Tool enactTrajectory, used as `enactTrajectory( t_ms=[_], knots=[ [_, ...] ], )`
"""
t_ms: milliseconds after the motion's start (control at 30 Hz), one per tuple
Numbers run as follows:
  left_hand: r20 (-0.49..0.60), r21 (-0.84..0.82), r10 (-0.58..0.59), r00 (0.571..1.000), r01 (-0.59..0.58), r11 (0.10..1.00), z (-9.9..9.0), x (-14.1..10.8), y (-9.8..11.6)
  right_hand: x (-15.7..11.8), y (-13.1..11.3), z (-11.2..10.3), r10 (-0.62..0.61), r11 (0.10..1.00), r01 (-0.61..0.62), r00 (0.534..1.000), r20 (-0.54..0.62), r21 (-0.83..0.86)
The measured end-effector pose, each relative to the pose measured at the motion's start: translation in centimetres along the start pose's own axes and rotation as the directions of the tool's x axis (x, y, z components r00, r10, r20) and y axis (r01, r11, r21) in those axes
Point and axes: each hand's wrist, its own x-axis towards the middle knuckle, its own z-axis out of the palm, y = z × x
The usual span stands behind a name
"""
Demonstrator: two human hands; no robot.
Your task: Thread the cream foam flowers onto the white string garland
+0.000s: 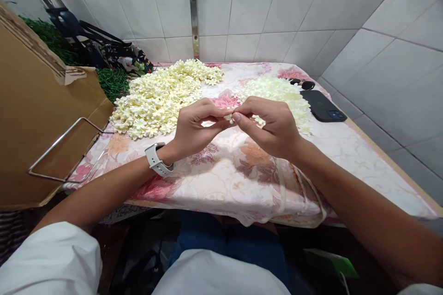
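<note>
In front of me, both hands meet at their fingertips above the table. My left hand (199, 125), with a pale watch (158, 160) on its wrist, pinches a small cream-white flower (229, 118) between thumb and forefinger. Pressed close to that flower are the closed thumb and forefinger of my right hand (272, 125); what they grip is hidden. Behind my left hand spreads a big heap of cream-yellow flowers (157, 99). A pile of paler white flowers (277, 94) lies behind my right hand. Below my right forearm, a pale cord (283, 189) hangs over the table's front edge.
A floral cloth (214, 184) covers the table. On the left stand a cardboard box (44, 124) with a bent wire frame (57, 147), a dark bottle (65, 20) and green artificial foliage (112, 84). A black phone (323, 106) and sunglasses (307, 85) lie right. Tiled walls enclose the table.
</note>
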Motion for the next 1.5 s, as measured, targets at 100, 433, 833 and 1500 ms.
enactTrajectory(
  t_ms=[100, 433, 833, 1500],
  knots=[
    [-0.01, 0.002, 0.014, 1.0, -0.014, 1.0, -0.02, 0.06, 0.02, -0.03, 0.08, 0.05, 0.002, 1.0, -0.002, 1.0, -0.01, 0.011],
    [-0.028, -0.036, 0.024, 0.999, -0.025, 0.999, 0.24, -0.16, -0.38, -0.07, -0.05, 0.06, 0.01, 0.999, -0.009, 0.999, -0.037, 0.03],
    [-0.013, -0.028, 0.038, 0.999, -0.038, 0.999, 0.3, -0.17, -0.35, -0.3, -0.02, 0.39, 0.035, 0.998, -0.031, 0.997, -0.068, 0.062],
    [0.017, 0.088, 0.134, 0.991, -0.135, 0.987, 0.12, -0.04, -0.28, -0.26, -0.24, 0.34, 0.044, 0.997, -0.04, 0.997, -0.064, 0.064]
  ],
)
